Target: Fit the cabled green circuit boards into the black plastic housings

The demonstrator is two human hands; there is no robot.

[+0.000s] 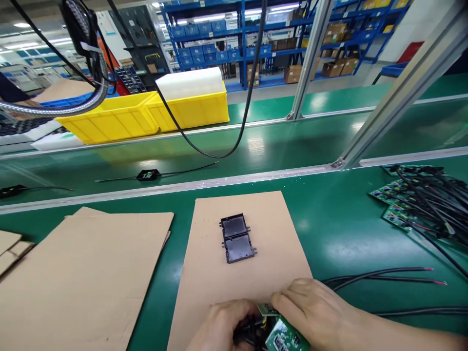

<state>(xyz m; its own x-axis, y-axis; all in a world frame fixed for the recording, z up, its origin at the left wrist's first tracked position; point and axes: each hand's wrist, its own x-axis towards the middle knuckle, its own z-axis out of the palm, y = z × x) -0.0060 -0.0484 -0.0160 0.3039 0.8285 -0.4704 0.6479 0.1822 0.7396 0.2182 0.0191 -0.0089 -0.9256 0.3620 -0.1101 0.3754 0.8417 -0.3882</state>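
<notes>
At the near end of a brown cardboard sheet [204, 273], a green circuit board [287, 336] sits low between a worker's two bare hands, a smaller green board [267, 310] just behind it. The right hand [310, 307] has its fingers bent and closed on the boards from the side, while the fingers of the left hand [223, 324] curl around a dark tangle of black wiring [250, 331], partly hidden by the grip. Farther up the cardboard, apart from both hands, lies a black plastic case [239, 247], its two shallow halves side by side with the hollows facing up.

Beneath it all spreads a glossy green table [340, 234]. To the right, black cables [387, 271] with reddish tips stretch near the right forearm, and beyond them a heap of circuit boards [398, 214] lies under a thick bunch of black leads. Flat cardboard pieces [91, 263] are stacked to the left.

Across a metal rail [234, 181], a small black case [148, 175] with a board inside rests on a green strip, a lead running from each end. Yellow bins [113, 119], one holding a white roll [192, 83], stand farther back, before blue shelving [243, 48] stocked with boxes.
</notes>
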